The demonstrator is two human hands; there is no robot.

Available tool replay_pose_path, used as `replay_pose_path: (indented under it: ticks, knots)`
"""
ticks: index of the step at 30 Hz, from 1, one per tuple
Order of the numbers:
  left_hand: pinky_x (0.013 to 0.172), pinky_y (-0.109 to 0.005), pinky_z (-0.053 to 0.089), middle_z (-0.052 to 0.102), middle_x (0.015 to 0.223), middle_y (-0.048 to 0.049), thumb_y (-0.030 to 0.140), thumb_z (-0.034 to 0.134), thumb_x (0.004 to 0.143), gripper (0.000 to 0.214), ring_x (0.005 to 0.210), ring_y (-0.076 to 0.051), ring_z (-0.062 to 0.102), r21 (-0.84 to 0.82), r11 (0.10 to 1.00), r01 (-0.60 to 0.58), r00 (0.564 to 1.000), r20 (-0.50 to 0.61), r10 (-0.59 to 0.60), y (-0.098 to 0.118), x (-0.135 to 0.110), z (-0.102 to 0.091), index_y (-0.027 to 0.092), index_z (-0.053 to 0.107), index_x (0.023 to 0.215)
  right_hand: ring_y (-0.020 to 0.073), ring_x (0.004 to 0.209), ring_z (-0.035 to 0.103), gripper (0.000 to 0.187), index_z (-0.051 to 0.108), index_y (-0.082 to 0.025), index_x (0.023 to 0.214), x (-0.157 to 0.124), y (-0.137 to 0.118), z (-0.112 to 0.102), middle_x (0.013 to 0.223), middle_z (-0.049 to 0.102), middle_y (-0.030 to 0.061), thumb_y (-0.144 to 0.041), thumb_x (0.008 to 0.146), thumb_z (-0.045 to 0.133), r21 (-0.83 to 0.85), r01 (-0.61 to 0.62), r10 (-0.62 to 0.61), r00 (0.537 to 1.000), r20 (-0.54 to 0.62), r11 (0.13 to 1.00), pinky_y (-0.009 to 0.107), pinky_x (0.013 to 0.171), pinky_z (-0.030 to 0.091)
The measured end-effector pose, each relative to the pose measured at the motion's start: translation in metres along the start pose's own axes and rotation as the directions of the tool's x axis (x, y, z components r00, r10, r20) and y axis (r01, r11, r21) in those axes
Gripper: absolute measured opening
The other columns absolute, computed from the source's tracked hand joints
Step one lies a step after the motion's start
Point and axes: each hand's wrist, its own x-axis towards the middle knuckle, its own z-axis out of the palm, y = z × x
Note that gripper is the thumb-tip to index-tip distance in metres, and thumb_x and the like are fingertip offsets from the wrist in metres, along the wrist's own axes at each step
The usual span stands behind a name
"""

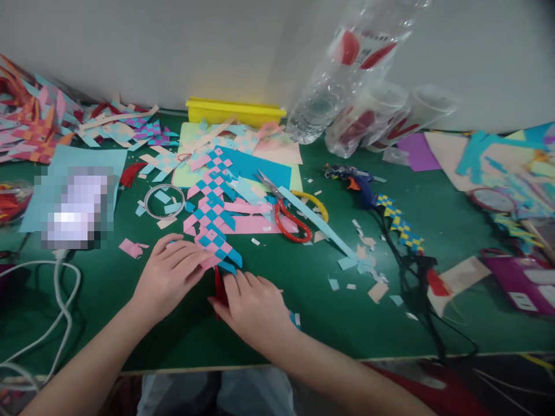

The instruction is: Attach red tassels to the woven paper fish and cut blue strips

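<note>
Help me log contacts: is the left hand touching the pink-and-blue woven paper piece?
Touching. The head view shows the left hand with its fingers lying flat on the near end of the woven paper piece, with no gap.

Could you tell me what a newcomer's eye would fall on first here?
The pink-and-blue weave down the middle of the green table, with the left hand on its near end and the right hand beside it. Scissors lie to its right, and a clear bottle stands out at the back.
</note>
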Motion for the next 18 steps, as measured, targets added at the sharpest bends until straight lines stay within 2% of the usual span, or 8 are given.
replay_pose_path:
  ticks: [3, 6, 8, 11, 14, 16, 18]
  knots:
    - [0.093, -0.039, 0.044, 0.072, 0.096, -0.0021, 0.012, 0.057, 0.089, 0.016, 0.092, -0.017, 0.066, 0.024, 1.0, -0.006, 1.0, 0.018, 0.005, 0.003, -0.002, -0.004, 0.02, 0.062, 0.103, 0.0167, 0.048, 0.055, 0.013, 0.055, -0.017, 0.068, -0.001, -0.005, 0.004, 0.053, 0.054, 0.0005, -0.022, 0.079, 0.06, -0.047, -0.001, 0.002, 1.0, 0.03, 0.999, 0.031, 0.045, 0.026]
    - [0.091, -0.039, 0.045, 0.07, 0.103, -0.0036, 0.012, 0.057, 0.089, 0.02, 0.097, -0.02, 0.064, 0.086, 0.996, 0.021, 0.997, 0.066, -0.026, 0.008, -0.01, -0.009, 0.02, 0.06, 0.107, 0.0143, 0.044, 0.052, 0.013, 0.053, -0.018, 0.065, -0.003, -0.002, 0.003, 0.05, 0.052, -0.0012, -0.012, 0.076, 0.055, -0.002, 0.058, -0.058, 0.997, 0.051, 0.998, 0.032, 0.043, 0.021]
    - [0.086, -0.037, 0.046, 0.068, 0.104, -0.005, 0.013, 0.058, 0.088, 0.021, 0.097, -0.021, 0.062, 0.129, 0.989, 0.075, 0.995, 0.063, -0.084, 0.013, -0.019, -0.012, 0.02, 0.058, 0.108, 0.0134, 0.044, 0.051, 0.015, 0.053, -0.018, 0.063, -0.007, 0.001, 0.0, 0.049, 0.051, -0.0021, -0.01, 0.076, 0.052, 0.062, 0.094, -0.095, 0.995, 0.017, 0.994, 0.032, 0.043, 0.022]
    - [0.075, -0.033, 0.047, 0.066, 0.092, -0.0044, 0.017, 0.062, 0.086, 0.015, 0.086, -0.02, 0.061, 0.122, 0.969, 0.213, 0.977, -0.01, -0.213, 0.024, -0.035, -0.018, 0.018, 0.057, 0.1, 0.0125, 0.043, 0.048, 0.019, 0.051, -0.019, 0.059, -0.014, 0.005, -0.008, 0.048, 0.047, -0.0031, -0.01, 0.076, 0.052, 0.115, 0.153, -0.141, 0.985, -0.102, 0.982, 0.031, 0.043, 0.025]
    - [0.065, -0.027, 0.046, 0.063, 0.08, -0.0006, 0.021, 0.06, 0.088, 0.007, 0.069, -0.014, 0.058, -0.045, 0.934, 0.355, 0.935, 0.031, -0.354, 0.039, -0.046, -0.025, 0.018, 0.058, 0.093, 0.0124, 0.044, 0.047, 0.012, 0.059, -0.015, 0.065, -0.02, 0.005, -0.019, 0.05, 0.05, -0.0022, -0.013, 0.077, 0.057, 0.075, 0.26, -0.242, 0.95, -0.196, 0.963, 0.03, 0.043, 0.028]
    - [0.064, -0.023, 0.049, 0.065, 0.082, 0.0003, 0.026, 0.059, 0.088, 0.01, 0.069, -0.012, 0.059, -0.207, 0.887, 0.412, 0.91, 0.131, -0.393, 0.049, -0.048, -0.029, 0.02, 0.06, 0.096, 0.0131, 0.046, 0.049, 0.005, 0.063, -0.011, 0.074, -0.022, 0.003, -0.025, 0.053, 0.055, -0.0003, -0.014, 0.076, 0.06, 0.04, 0.322, -0.305, 0.925, -0.228, 0.946, 0.03, 0.044, 0.03]
    - [0.064, -0.019, 0.05, 0.067, 0.083, 0.0017, 0.026, 0.06, 0.087, 0.01, 0.07, -0.01, 0.062, -0.332, 0.821, 0.464, 0.886, 0.18, -0.428, 0.056, -0.048, -0.03, 0.022, 0.063, 0.096, 0.0137, 0.047, 0.05, 0.007, 0.065, -0.01, 0.077, -0.023, 0.0, -0.03, 0.054, 0.058, 0.0013, -0.015, 0.076, 0.061, 0.027, 0.359, -0.342, 0.908, -0.243, 0.933, 0.031, 0.044, 0.032]
